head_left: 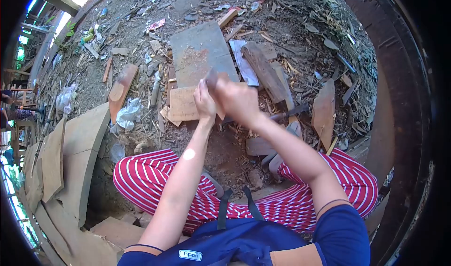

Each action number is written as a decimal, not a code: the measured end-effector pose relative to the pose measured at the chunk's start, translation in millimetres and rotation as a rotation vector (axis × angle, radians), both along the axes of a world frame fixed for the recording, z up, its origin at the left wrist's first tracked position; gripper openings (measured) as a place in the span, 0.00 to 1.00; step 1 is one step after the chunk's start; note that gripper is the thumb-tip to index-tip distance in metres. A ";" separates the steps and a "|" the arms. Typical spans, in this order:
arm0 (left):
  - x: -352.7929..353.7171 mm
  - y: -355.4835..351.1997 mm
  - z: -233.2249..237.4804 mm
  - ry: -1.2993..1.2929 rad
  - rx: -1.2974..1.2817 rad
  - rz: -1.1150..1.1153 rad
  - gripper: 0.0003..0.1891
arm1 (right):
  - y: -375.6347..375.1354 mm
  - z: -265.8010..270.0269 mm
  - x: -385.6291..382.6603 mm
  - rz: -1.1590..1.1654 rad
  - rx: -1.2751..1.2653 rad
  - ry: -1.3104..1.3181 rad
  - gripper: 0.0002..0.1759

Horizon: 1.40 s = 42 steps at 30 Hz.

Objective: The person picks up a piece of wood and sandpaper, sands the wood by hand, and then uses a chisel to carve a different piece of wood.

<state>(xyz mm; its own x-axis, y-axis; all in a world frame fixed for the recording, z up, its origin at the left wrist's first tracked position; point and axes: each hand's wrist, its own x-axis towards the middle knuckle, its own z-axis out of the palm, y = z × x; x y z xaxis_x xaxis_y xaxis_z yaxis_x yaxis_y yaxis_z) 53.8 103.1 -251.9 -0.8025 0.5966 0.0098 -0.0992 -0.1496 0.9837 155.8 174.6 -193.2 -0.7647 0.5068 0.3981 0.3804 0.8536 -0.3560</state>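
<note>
Dark piece [212,78] is grasped by left hand [205,101] over plank [182,105], grip of right hand [239,100] can't be told (blur); probably stiff and light, best gripped by its sides.

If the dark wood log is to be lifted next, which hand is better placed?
The right hand, probably: it is nearer to the dark wood log, while the left hand is farther off.
</note>
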 end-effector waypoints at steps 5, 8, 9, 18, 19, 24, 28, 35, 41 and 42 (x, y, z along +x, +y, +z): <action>-9.5 8.5 0.1 0.130 -0.029 0.019 0.24 | 13.2 -9.0 -8.3 -0.119 -0.076 0.019 0.04; 3.5 6.9 11.8 0.010 -0.057 0.033 0.24 | -12.0 3.5 13.4 0.038 -0.069 0.006 0.03; 1.3 7.2 11.2 0.057 -0.065 0.025 0.24 | -3.7 0.3 6.5 -0.033 -0.099 -0.037 0.03; -12.2 1.1 0.8 0.185 -0.133 -0.081 0.25 | 48.3 -36.9 -4.7 -0.277 -0.679 0.017 0.22; -7.3 -1.2 12.7 0.142 -0.112 -0.098 0.26 | 42.8 -44.3 4.3 -0.333 -0.727 0.079 0.23; 19.0 -41.3 47.7 0.920 -0.336 -0.119 0.42 | 24.7 -62.8 30.3 -0.375 -0.815 0.235 0.27; 15.4 -38.8 40.5 0.991 -0.409 -0.221 0.33 | 20.0 -52.5 26.1 -0.414 -0.794 0.147 0.28; -23.2 -48.6 113.5 -0.187 -0.543 -0.577 0.26 | 23.0 -31.3 16.8 -0.346 -0.772 0.297 0.28; -33.8 -54.6 94.4 -0.436 -0.593 -0.538 0.40 | -1.3 -37.0 -2.7 -0.310 -0.747 0.347 0.23; -32.9 -57.5 90.6 -0.442 -0.539 -0.532 0.44 | -2.8 -36.7 -4.3 -0.315 -0.750 0.343 0.23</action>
